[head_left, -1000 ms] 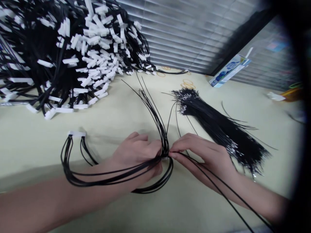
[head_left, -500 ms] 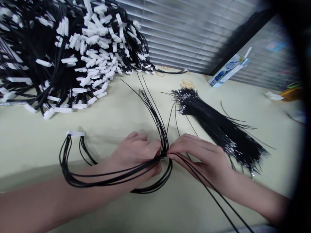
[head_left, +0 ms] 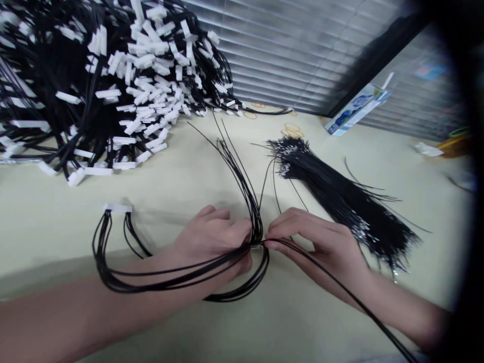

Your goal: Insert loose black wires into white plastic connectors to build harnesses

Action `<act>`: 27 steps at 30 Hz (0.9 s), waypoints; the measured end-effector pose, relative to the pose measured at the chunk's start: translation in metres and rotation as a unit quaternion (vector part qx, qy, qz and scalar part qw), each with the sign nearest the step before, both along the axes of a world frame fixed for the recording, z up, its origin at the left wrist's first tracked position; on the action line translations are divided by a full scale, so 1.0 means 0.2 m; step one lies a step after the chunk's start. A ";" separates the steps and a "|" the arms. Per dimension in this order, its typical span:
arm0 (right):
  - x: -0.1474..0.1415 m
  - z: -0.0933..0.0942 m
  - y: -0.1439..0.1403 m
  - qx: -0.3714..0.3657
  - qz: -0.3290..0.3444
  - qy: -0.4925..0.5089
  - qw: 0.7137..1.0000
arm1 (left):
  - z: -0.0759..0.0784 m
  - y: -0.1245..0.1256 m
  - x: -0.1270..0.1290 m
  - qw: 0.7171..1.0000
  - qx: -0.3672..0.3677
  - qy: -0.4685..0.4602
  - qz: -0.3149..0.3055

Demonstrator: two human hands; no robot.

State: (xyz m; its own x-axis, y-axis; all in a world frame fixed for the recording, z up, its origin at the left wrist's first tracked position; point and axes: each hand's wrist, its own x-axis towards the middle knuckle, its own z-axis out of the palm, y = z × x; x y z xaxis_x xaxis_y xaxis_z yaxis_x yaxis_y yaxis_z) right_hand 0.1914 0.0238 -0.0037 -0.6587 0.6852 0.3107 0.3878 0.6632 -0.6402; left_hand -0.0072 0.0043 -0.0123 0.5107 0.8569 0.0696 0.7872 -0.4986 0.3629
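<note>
The table [head_left: 181,186] has a pale yellowish top. A big heap of black wire harnesses with white connectors [head_left: 94,75] fills its far left corner. A bundle of loose black wires [head_left: 340,201] lies slanted right of the middle. Near the left edge a white connector [head_left: 118,207] rests flat, its black wire loops [head_left: 151,272] trailing toward the near edge. A few rubber bands [head_left: 293,130] lie at the far edge, a blue and white box [head_left: 355,108] beside them, leaning at the back.
</note>
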 end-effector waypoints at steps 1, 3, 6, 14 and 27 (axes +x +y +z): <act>0.00 0.00 0.00 -0.002 -0.003 0.003 1.000 | 0.00 0.00 0.00 1.000 0.001 -0.003 0.000; 0.01 0.01 0.00 -0.006 -0.005 0.003 1.000 | 0.00 0.00 0.00 1.000 -0.004 -0.007 0.001; 0.01 0.01 0.00 -0.019 -0.007 0.001 1.000 | 0.01 0.01 0.00 1.000 -0.029 0.004 0.005; 0.00 -0.02 0.00 -0.008 -0.026 -0.021 0.999 | 0.00 0.00 0.00 1.000 -0.010 0.010 -0.003; 0.00 -0.01 0.00 0.018 0.007 -0.030 0.999 | -0.01 0.01 0.00 1.000 0.004 0.025 -0.005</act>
State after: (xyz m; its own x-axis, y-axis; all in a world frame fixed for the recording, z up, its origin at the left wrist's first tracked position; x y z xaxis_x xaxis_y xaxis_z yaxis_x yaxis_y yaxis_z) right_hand 0.1913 0.0232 -0.0053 -0.6857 0.6652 0.2955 0.4154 0.6910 -0.5916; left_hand -0.0080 0.0069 -0.0139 0.5225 0.8511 0.0514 0.7989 -0.5098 0.3192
